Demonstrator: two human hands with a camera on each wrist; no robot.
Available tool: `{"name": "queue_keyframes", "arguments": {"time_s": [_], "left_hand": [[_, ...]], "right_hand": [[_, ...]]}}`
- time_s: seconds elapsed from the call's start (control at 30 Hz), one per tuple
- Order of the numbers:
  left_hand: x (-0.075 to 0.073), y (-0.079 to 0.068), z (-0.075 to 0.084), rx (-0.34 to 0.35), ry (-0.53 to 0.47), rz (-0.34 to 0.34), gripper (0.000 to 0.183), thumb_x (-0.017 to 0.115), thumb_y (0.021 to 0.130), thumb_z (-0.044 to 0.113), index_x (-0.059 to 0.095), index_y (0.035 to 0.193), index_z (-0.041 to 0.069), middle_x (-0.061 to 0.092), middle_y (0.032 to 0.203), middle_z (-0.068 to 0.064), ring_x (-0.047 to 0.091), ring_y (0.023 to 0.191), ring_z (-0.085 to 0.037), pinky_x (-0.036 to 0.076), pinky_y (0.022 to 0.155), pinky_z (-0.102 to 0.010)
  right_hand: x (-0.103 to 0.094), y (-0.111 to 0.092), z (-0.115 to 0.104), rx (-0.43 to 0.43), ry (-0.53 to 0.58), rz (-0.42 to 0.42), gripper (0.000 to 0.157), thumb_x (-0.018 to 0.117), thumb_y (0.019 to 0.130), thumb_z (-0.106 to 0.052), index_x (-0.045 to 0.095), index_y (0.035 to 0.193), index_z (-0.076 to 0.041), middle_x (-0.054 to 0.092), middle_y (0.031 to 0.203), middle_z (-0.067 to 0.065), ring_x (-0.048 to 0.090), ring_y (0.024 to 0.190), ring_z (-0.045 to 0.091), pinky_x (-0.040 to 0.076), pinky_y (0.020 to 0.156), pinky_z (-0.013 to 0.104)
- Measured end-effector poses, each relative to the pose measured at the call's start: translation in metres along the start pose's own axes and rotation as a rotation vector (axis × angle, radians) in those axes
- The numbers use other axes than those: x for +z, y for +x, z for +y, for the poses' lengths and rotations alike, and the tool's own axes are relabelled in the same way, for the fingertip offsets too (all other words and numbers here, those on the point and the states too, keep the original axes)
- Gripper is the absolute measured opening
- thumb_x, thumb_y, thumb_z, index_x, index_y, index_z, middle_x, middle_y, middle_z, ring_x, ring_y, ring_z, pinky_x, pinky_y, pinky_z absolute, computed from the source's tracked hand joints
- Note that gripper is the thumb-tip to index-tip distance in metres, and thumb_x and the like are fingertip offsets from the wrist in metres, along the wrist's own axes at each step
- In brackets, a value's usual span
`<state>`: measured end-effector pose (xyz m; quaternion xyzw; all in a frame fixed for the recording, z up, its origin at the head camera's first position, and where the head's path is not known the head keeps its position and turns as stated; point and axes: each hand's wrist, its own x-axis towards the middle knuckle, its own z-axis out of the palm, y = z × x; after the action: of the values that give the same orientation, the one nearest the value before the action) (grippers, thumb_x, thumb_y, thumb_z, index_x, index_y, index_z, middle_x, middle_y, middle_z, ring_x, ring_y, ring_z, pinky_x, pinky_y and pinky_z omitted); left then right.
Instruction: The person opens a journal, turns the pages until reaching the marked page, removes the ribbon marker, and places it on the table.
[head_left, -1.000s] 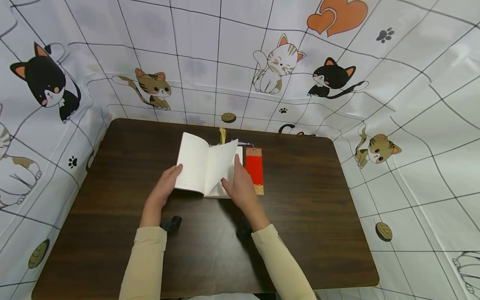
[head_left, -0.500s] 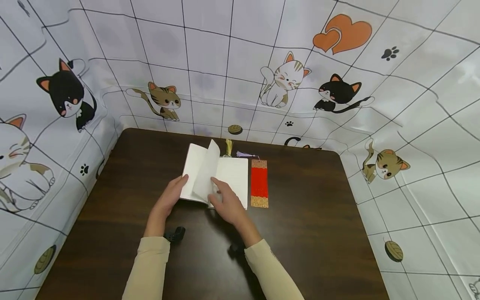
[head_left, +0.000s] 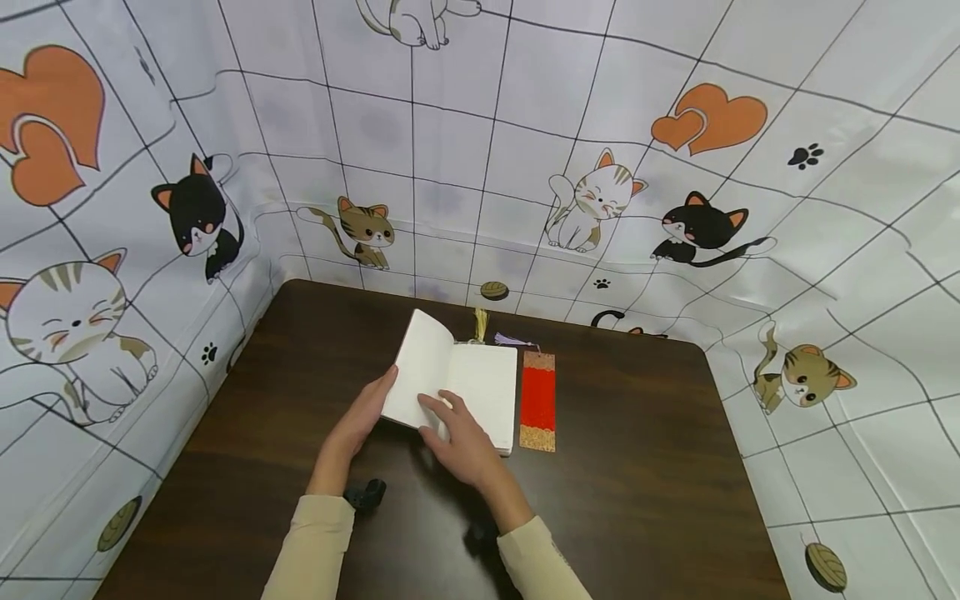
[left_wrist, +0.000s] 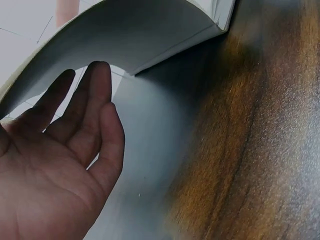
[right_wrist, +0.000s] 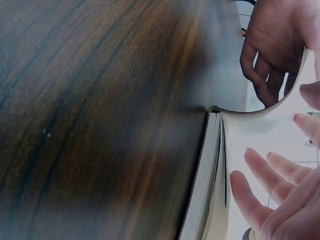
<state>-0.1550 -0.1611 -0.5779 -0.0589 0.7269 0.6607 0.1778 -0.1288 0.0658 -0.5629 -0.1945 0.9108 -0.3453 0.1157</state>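
Note:
A notebook with blank white pages lies open on the dark wooden table. My left hand holds its raised left side by the outer edge, thumb over the page. Beneath the bent cover, the fingers of that left hand show in the left wrist view. My right hand is over the lower part of the left page near the fold, fingers spread and slightly bent. In the right wrist view the right hand grips nothing; whether its fingertips touch the paper, I cannot tell.
Right of the notebook lies a red bookmark with gold ends and a purple tassel. A yellow tassel sticks out behind the notebook. Dark wooden table surrounds them, backed by a cat-patterned curtain.
A loose page has gone over from the right side to the left. My right hand has moved leftward from the right page with it. The left hand keeps its hold; the head view has shifted.

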Motion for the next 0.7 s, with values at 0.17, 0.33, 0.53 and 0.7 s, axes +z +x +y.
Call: {"name": "queue_keyframes", "arguments": {"time_s": [0.17, 0.33, 0.53, 0.7], "left_hand": [[0.010, -0.009, -0.012, 0.013, 0.042, 0.024, 0.081, 0.044, 0.110, 0.066, 0.042, 0.164, 0.006, 0.054, 0.160, -0.020, 0.050, 0.148, -0.038, 0.035, 0.125, -0.064], [0.015, -0.012, -0.021, 0.034, 0.061, 0.036, 0.071, 0.049, 0.113, 0.057, 0.049, 0.160, 0.005, 0.065, 0.147, -0.018, 0.062, 0.133, -0.031, 0.049, 0.114, -0.056], [0.007, -0.006, -0.011, 0.034, 0.067, 0.035, 0.078, 0.048, 0.112, 0.059, 0.039, 0.166, 0.003, 0.047, 0.166, -0.022, 0.040, 0.157, -0.041, 0.031, 0.129, -0.064], [-0.003, 0.001, 0.000, 0.023, 0.088, 0.016, 0.084, 0.045, 0.113, 0.061, 0.028, 0.170, 0.002, 0.029, 0.176, -0.022, 0.022, 0.165, -0.042, 0.021, 0.133, -0.063]], "right_hand": [[0.006, -0.014, 0.006, 0.008, -0.006, -0.017, 0.054, 0.058, 0.109, -0.049, 0.048, 0.162, -0.041, 0.044, 0.170, 0.003, 0.060, 0.143, 0.028, 0.053, 0.114, 0.055], [0.006, -0.023, 0.014, 0.033, 0.017, 0.001, 0.060, 0.061, 0.108, -0.045, 0.044, 0.164, -0.029, 0.048, 0.167, 0.002, 0.059, 0.143, 0.025, 0.051, 0.118, 0.052], [-0.004, -0.010, 0.018, 0.021, -0.052, 0.053, 0.060, 0.063, 0.108, -0.040, 0.047, 0.163, -0.021, 0.055, 0.162, 0.006, 0.057, 0.144, 0.029, 0.048, 0.121, 0.052], [-0.014, 0.000, 0.024, 0.010, -0.171, 0.067, 0.047, 0.065, 0.107, -0.037, 0.062, 0.150, -0.017, 0.060, 0.156, 0.009, 0.059, 0.141, 0.033, 0.049, 0.116, 0.057]]}}
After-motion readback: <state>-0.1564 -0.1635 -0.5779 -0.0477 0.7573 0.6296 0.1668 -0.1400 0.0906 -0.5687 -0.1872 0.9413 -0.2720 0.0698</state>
